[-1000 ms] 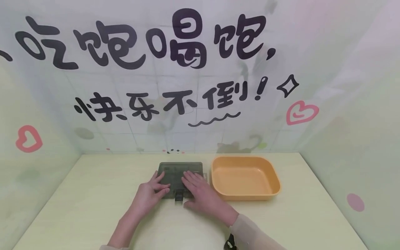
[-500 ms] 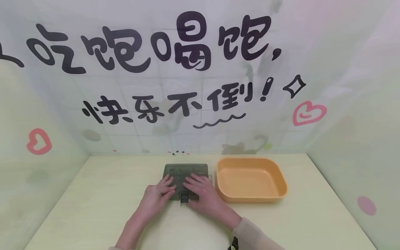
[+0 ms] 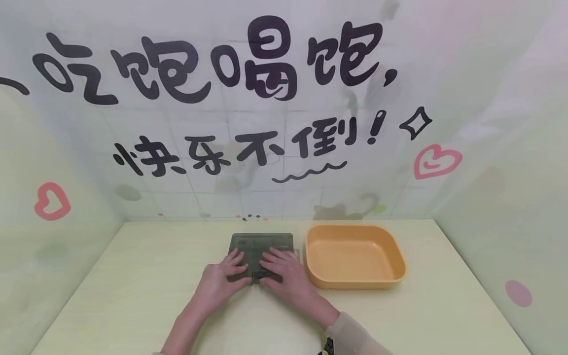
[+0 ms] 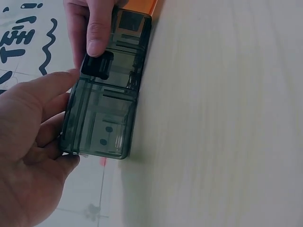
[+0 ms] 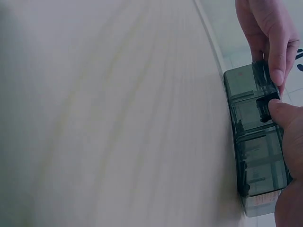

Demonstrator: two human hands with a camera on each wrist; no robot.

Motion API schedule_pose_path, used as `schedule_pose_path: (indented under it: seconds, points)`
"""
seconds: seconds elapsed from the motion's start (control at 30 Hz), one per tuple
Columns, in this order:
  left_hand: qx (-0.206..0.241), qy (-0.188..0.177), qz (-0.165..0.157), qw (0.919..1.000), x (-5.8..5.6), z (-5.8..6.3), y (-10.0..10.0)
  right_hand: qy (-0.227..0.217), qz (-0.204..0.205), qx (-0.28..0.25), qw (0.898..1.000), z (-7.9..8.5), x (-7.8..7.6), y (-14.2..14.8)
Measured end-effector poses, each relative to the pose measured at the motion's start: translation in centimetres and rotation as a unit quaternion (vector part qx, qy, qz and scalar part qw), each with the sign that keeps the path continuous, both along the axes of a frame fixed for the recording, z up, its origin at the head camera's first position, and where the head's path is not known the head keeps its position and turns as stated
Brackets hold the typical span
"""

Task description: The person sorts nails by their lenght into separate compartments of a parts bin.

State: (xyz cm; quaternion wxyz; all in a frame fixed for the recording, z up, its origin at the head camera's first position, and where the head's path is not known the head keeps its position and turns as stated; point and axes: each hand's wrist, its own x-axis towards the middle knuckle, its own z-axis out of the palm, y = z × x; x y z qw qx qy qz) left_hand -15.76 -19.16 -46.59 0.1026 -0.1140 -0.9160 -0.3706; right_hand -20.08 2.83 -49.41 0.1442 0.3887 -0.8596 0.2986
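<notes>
A dark translucent compartment box (image 3: 262, 240) lies on the table before me, its lid down. Through its front side (image 4: 111, 120), inner dividers and small dark shapes show. My left hand (image 3: 218, 280) rests on the left part of the box, fingers spread over the lid and thumb at the front edge. On the other half lies my right hand (image 3: 290, 280), fingers laid out across the lid. Its thumb presses the black latch (image 4: 98, 66) at the middle of the front, as both wrist views show. The latch sits against the box.
An orange tray (image 3: 355, 284) stands just right of the box. Between them, a small clear piece (image 3: 297, 253) shows at the box's right end. The pale wooden table (image 3: 146, 276) meets a printed wall (image 3: 191, 197) behind, with side walls at left and right.
The black latch stuck out toward me from the front edge earlier and is now folded up against the box. Both thumbs have come in to the front edge, while the fingers stay on the lid.
</notes>
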Motion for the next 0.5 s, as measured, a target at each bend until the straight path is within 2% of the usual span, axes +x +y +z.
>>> schedule_pose_path:
  seconds: [0.23, 0.5]
  points:
    - [0.01, 0.004, 0.008, 0.9999, 0.08, -0.63, 0.2, 0.01, 0.002, 0.003, 1.0, -0.18, 0.1, 0.1]
    - [0.018, 0.026, -0.005, 0.9995, -0.04, -0.51, -0.12, 0.08, -0.016, 0.02, 0.996, 0.01, 0.03, -0.34]
